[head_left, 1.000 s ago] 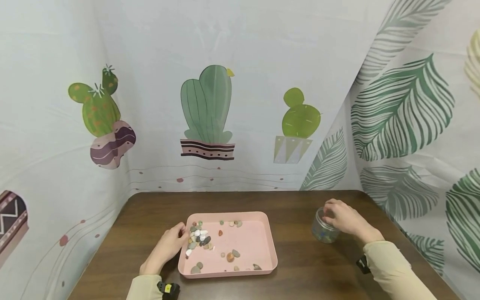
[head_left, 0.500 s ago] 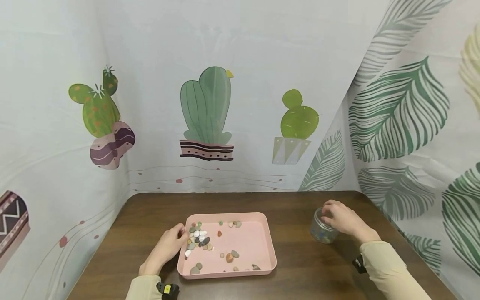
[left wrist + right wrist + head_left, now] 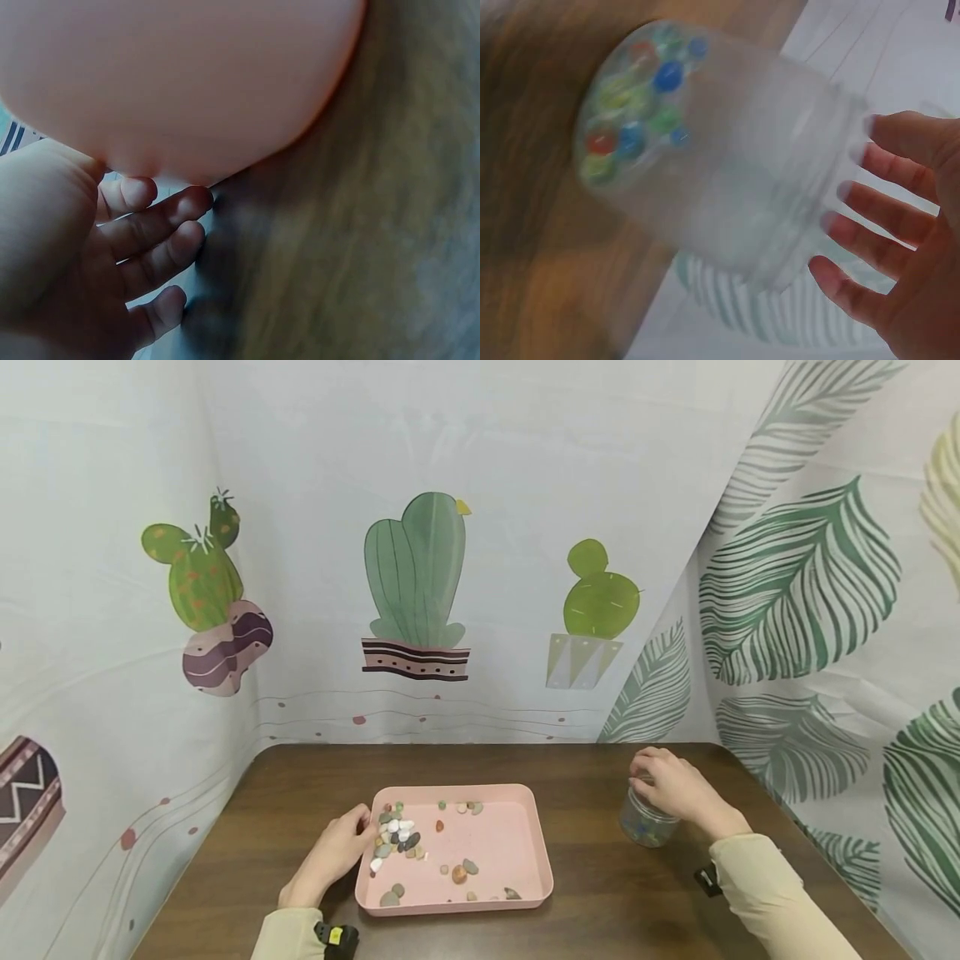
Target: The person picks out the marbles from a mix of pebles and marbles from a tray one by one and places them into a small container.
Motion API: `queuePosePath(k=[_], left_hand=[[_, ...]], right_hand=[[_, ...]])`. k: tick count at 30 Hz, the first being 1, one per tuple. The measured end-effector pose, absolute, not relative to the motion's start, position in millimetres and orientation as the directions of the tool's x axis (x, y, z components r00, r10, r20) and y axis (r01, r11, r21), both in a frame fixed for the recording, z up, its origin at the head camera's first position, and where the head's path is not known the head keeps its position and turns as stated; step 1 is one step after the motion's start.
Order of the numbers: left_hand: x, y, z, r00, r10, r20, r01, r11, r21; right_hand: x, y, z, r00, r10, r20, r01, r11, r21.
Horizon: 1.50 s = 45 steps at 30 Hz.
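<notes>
In the head view, a shallow pink tray [image 3: 502, 852] lies on the table with several pebbles [image 3: 403, 837] bunched toward its left side and others scattered. My left hand [image 3: 337, 852] holds the tray's left wall; the left wrist view shows its fingertips [image 3: 199, 201] against the outside, with the thumb partly hidden. On the right stands a clear jar [image 3: 647, 828], its bottom covered with coloured marbles [image 3: 669, 76]. My right hand [image 3: 678, 789] is just above the jar's mouth. Its fingers are spread and loosely bent near the rim, with nothing visible between them.
The dark wooden table [image 3: 585, 877] extends between tray and jar. Behind it hangs a white cloth backdrop [image 3: 517, 460] printed with cacti and leaves. Black wrist cameras [image 3: 341, 939] sit on both cuffs.
My right hand has risen a little, its fingers coming up out of the jar's mouth. The left hand, the tray and the pebbles look unchanged.
</notes>
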State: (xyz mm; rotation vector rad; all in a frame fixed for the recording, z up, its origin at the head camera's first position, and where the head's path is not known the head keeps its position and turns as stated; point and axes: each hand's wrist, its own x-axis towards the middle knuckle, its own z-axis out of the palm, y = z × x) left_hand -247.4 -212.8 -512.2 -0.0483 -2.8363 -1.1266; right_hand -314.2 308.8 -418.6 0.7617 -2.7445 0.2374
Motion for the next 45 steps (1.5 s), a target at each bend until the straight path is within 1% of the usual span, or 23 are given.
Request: queuePosePath(k=[5,10,18,25,32,38,45], left_hand=[[-247.9,-212.7,-513.0,-0.995,-0.005,0.103,0.068,0.726,0.684],[-247.6,-212.6,-512.8,-0.995,-0.012,0.099,0.059,0.728,0.683],[-247.2,-213.4,-512.3,-0.997,-0.011,0.080,0.048,0.719,0.693],[-248.6,-213.5,-516.3,-0.994,0.003,0.106,0.073,0.739,0.670],[-248.3,-215.5,-515.7,-0.994,0.003,0.111,0.076,0.745,0.663],[-247.9,-216.5,-515.4,-0.994,0.006,0.113,0.080,0.745,0.662],[-248.8,-214.8,-514.5,-0.994,0.005,0.111,0.078,0.745,0.663]], right_hand=[[-313.1,288.8,-413.0,-0.787,-0.516,0.338,-0.564,0.824,-0.054],[-313.2,263.9,-412.5,-0.757,-0.558,0.340,-0.606,0.794,-0.049],[-313.6,214.3,-405.0,-0.696,-0.640,0.327,-0.681,0.732,-0.015],[-313.8,170.5,-400.9,-0.637,-0.694,0.335,-0.736,0.677,0.002],[-314.1,134.0,-406.7,-0.614,-0.734,0.290,-0.768,0.641,-0.003],[-318.6,106.3,-419.6,-0.626,-0.750,0.213,-0.770,0.638,-0.018],[-320.6,72.4,-430.7,-0.574,-0.803,0.159,-0.815,0.578,-0.026]])
